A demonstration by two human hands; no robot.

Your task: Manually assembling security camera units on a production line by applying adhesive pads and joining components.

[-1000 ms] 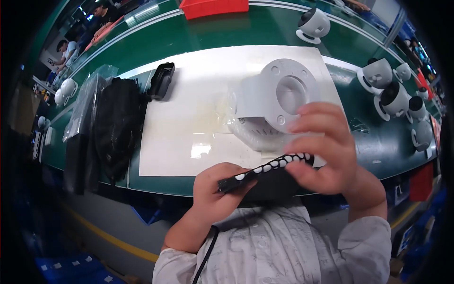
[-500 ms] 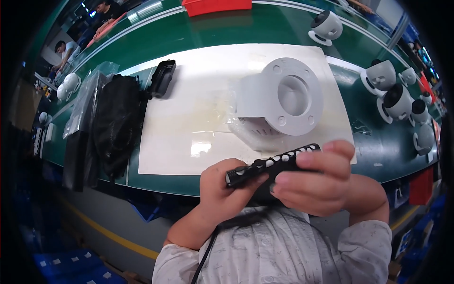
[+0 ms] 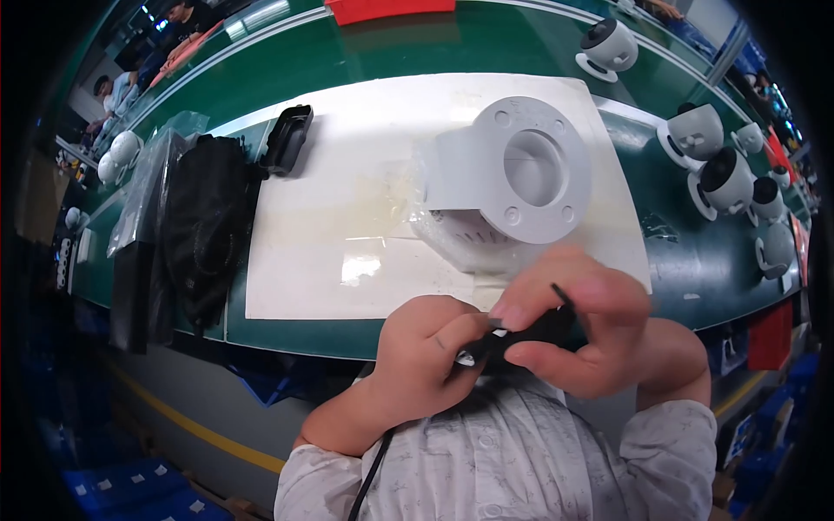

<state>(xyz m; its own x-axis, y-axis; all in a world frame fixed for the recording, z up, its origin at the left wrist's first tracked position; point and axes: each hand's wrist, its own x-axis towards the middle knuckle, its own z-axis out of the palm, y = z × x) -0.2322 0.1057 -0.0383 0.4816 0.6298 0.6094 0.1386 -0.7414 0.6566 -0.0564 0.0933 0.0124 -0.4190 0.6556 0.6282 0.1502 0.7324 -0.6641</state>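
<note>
green benches (image 3: 395, 54) stretch across the room before me, over a grey floor (image 3: 187, 408) with a yellow line, and far off at the upper left a co-worker (image 3: 181, 26) sits near another person (image 3: 122, 91). a big white board (image 3: 330, 260) lies on my bench, and below its near edge my pale patterned shirt (image 3: 486, 460) fills the bottom of the view. on the board, right of its middle, stands a white bracket with a wide ring (image 3: 569, 165), clear film bunched beside its base. a black pouch (image 3: 207, 234) lies to the left of the board, just beside a clear plastic bag (image 3: 139, 208); a red bin (image 3: 391, 10) sits beyond the far edge of the board. down in front of me, my left hand (image 3: 426, 360) is curled tight, forefinger and thumb gripping one end of a dark thing (image 3: 539, 332). my right hand (image 3: 591, 321) is bent around its other side, thumb set apart from the fingers with the dark thing between; whether those tips pinch it i cannot tell. both hands hold it up near my shirt, close to the board's near edge. several round white cameras (image 3: 728, 181) stand on the right, and a small black shell (image 3: 287, 141) rests at the board's upper left corner. thinnest of all, a black cord (image 3: 369, 482) runs down beside my shirt.
</note>
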